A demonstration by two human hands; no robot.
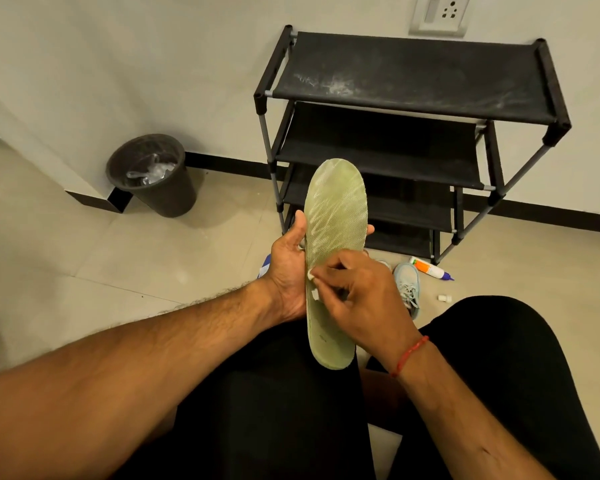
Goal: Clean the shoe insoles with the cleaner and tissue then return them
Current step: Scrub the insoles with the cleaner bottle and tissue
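A pale green shoe insole (pixel 335 216) with a mesh texture and whitish streaks stands upright over my lap. My left hand (pixel 288 271) grips its left edge near the middle, fingertips showing past the right edge. My right hand (pixel 361 292) presses a small wad of white tissue (pixel 312 284) against the insole's lower half; most of the tissue is hidden under the fingers. On the floor behind my hands lie a light blue sneaker (pixel 407 282) and a white cleaner bottle (pixel 430 269) with an orange label and a blue tip.
A black multi-tier shoe rack (pixel 413 84) stands against the wall ahead. A dark waste bin (pixel 153 174) with plastic inside sits to the left. A small white cap (pixel 444 298) lies on the tiled floor near the bottle. My black-clad legs fill the bottom.
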